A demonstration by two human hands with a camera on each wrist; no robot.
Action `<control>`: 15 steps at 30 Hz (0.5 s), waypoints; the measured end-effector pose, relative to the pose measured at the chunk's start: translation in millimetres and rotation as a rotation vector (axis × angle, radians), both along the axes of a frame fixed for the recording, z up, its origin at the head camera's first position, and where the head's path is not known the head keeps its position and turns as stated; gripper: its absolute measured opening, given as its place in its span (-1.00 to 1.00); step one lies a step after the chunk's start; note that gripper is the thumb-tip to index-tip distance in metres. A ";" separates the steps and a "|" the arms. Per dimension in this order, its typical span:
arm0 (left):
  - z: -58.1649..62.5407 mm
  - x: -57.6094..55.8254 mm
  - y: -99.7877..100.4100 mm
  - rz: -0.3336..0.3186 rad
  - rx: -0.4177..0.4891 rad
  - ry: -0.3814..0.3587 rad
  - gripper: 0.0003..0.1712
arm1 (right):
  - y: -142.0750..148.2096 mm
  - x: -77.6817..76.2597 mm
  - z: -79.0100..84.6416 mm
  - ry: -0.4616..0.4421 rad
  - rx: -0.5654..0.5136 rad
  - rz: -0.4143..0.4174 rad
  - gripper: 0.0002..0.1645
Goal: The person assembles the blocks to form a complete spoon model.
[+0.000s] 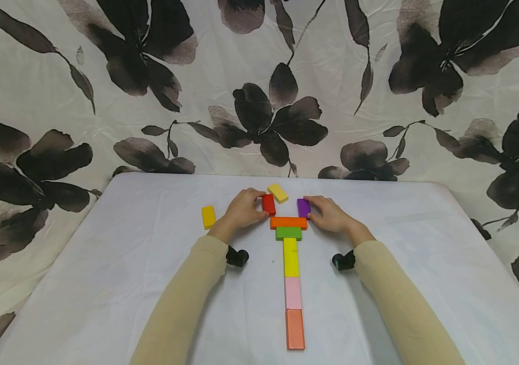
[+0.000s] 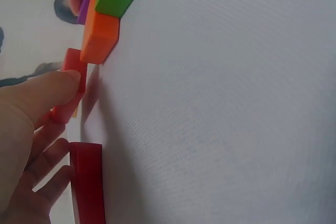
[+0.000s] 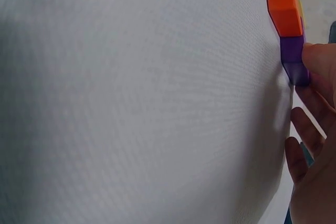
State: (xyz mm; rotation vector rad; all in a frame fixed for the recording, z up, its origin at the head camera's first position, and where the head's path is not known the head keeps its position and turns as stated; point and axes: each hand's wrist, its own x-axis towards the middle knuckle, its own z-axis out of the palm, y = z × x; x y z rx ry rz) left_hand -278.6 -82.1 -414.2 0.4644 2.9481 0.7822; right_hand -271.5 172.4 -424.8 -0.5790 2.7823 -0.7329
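My left hand (image 1: 243,209) pinches a red block (image 1: 268,204) between thumb and fingers, just beyond the left end of an orange block (image 1: 289,223). In the left wrist view, a dark red block (image 2: 88,182) lies beside the lower fingers of this hand; the hand hides it in the head view. My right hand (image 1: 330,215) holds a purple block (image 1: 303,208) between thumb and fingers at the orange block's right end. A green block (image 1: 289,233) lies crosswise against the orange one. Below it, a yellow block (image 1: 290,257), a pink block (image 1: 293,293) and a salmon block (image 1: 295,329) form a straight column.
A loose yellow block (image 1: 278,193) lies tilted beyond the red one. Another yellow block (image 1: 208,217) is left of my left hand. The white tabletop (image 1: 104,284) ends at a far edge, with a flower-patterned cloth (image 1: 186,142) behind it.
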 end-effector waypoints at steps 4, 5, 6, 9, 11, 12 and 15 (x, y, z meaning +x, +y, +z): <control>1.2 -1.8 1.6 -0.023 -0.002 -0.051 -0.33 | 0.1 0.1 0.2 -0.010 -0.001 -0.007 -0.33; 1.1 -2.4 1.8 -0.030 -0.003 -0.061 -0.33 | 0.1 0.1 0.1 -0.010 0.000 -0.008 -0.33; 1.3 -2.7 2.0 -0.038 -0.007 -0.071 -0.33 | 0.1 0.1 0.1 -0.011 0.001 -0.008 -0.33; 1.9 -3.2 2.3 -0.056 -0.017 -0.095 -0.33 | 0.4 -0.3 -0.4 -0.007 0.002 -0.005 -0.33; 1.8 -4.0 2.5 -0.066 -0.025 -0.101 -0.33 | 0.5 -0.2 -0.1 -0.005 0.003 -0.002 -0.33; 1.6 -4.5 2.4 -0.070 -0.030 -0.102 -0.33 | 0.5 -0.1 0.0 -0.006 0.002 -0.003 -0.33; 1.2 -5.5 2.5 -0.069 -0.034 -0.114 -0.32 | 0.3 0.0 0.5 -0.009 0.002 -0.003 -0.33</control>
